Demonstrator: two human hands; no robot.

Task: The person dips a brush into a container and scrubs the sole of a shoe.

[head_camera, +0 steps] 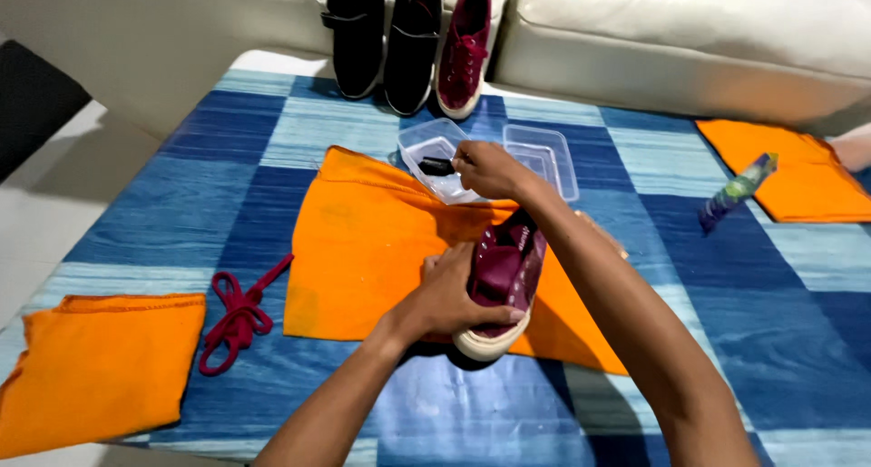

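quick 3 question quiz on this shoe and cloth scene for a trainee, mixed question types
1. True or false: the left hand holds the maroon shoe over the orange cloth.
2. What does the right hand hold at the clear tub? A) small black object B) red lace C) green tube
3. How many shoes stand in the row by the sofa?

Key
1. True
2. A: the small black object; the red lace lies on the table.
3. Three

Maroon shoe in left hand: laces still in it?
No: the maroon shoe gripped by the left hand shows bare eyelets, and a maroon lace lies loose on the blue cloth.
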